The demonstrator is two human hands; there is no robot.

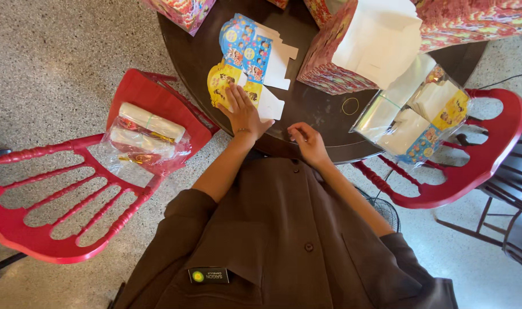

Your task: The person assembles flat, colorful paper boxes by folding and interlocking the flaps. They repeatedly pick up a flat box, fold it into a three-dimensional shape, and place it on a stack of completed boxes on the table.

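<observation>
My left hand (pixel 243 111) lies flat on a yellow flat-folded cartoon-printed paper box (pixel 223 80) at the near edge of a round dark table (pixel 318 114). A blue flat box (pixel 246 46) of the same kind lies just beyond it, partly overlapping. My right hand (pixel 306 140) rests on the table's edge with fingers loosely curled, holding nothing. A yellow rubber band (pixel 350 106) lies on the table a little to the right of that hand.
A pink printed carton (pixel 329 57) with white sheets stands on the table. Clear bags of flat boxes (pixel 421 114) lean over a red chair (pixel 489 154) at right. Another red chair (pixel 66 200) at left holds plastic-wrapped bundles (pixel 146 134). Terrazzo floor surrounds.
</observation>
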